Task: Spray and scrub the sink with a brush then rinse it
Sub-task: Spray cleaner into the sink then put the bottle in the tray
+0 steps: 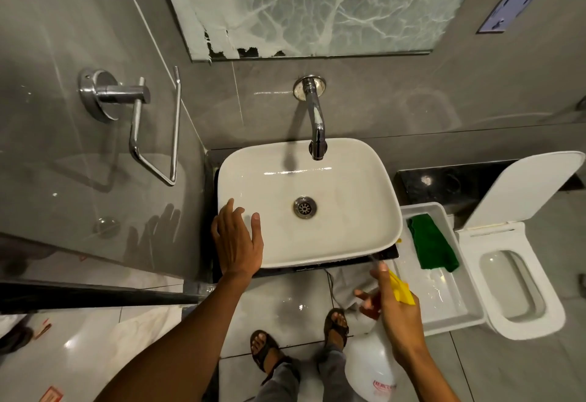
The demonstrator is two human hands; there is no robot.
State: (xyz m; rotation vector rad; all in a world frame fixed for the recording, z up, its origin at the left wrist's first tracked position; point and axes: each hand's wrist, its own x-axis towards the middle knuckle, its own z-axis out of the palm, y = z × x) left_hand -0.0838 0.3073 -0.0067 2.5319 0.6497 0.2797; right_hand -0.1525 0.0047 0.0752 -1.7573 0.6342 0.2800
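Observation:
A white rectangular sink sits on a dark counter, with a chrome drain in its middle and a chrome tap coming out of the wall above it. My left hand lies open on the sink's front-left rim, fingers spread. My right hand grips a white spray bottle with a yellow trigger head, held below the sink's front-right corner and aimed at the basin. No brush is in view.
A white plastic tub holding a green cloth stands right of the sink. Beyond it is a white toilet with its lid up. A chrome towel holder juts from the left wall. My sandalled feet stand on the tiled floor.

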